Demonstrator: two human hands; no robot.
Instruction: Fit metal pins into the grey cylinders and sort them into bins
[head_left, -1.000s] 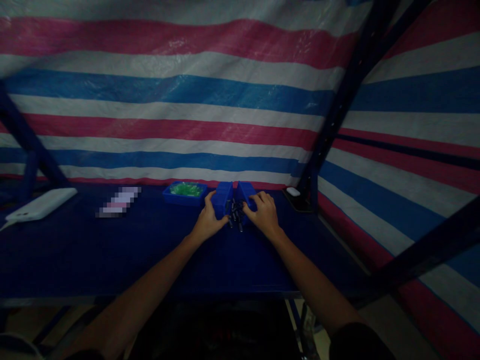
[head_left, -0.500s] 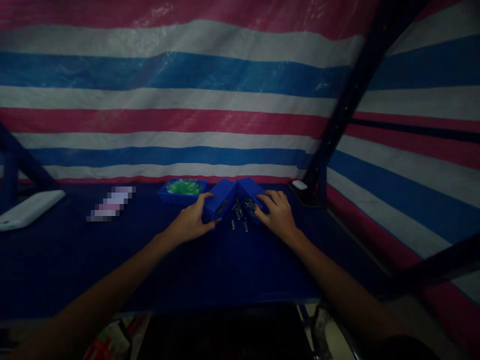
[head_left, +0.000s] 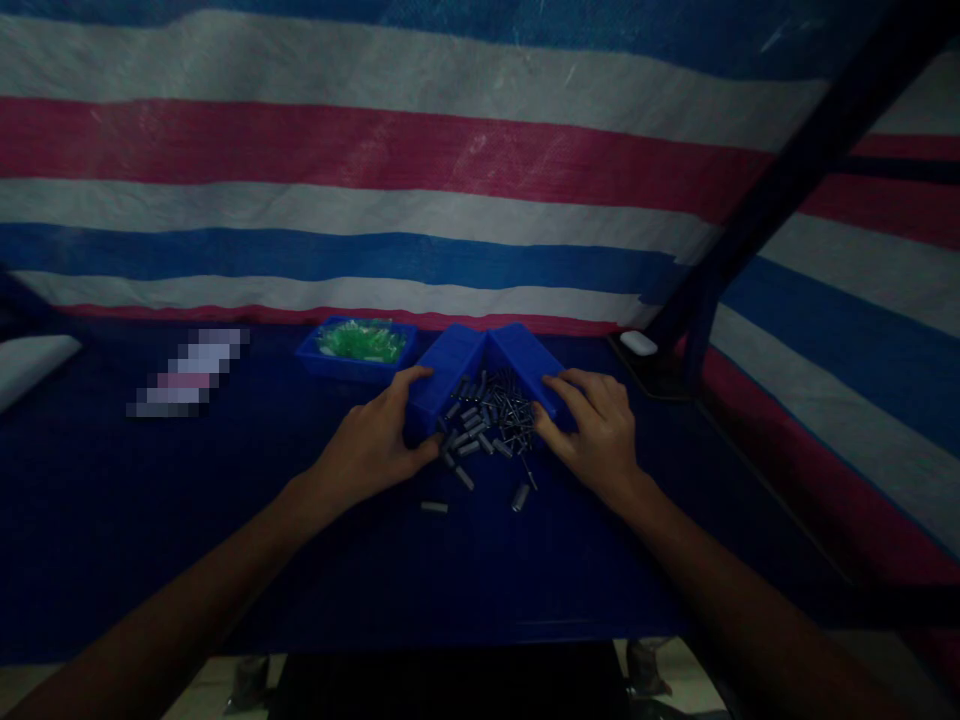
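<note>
Two small blue plastic trays stand tipped on the dark blue table top. My left hand (head_left: 375, 450) grips the left blue tray (head_left: 442, 375) by its near side. My right hand (head_left: 596, 435) grips the right blue tray (head_left: 529, 362) the same way. Between the two trays lies a heap of small grey metal parts (head_left: 487, 425), short cylinders and thin pins, spilled onto the table. A few cylinders (head_left: 517, 496) lie loose nearer to me.
A third blue tray with green pieces (head_left: 358, 345) stands behind the left tray. A white flat object (head_left: 30, 362) lies at the far left and a small white object (head_left: 638, 343) at the right by a dark metal post (head_left: 701, 335). A striped tarpaulin hangs behind.
The view has tilted down and drawn closer. The two trays have been tipped further and spread apart, and more metal parts have poured out onto the table between my hands.
</note>
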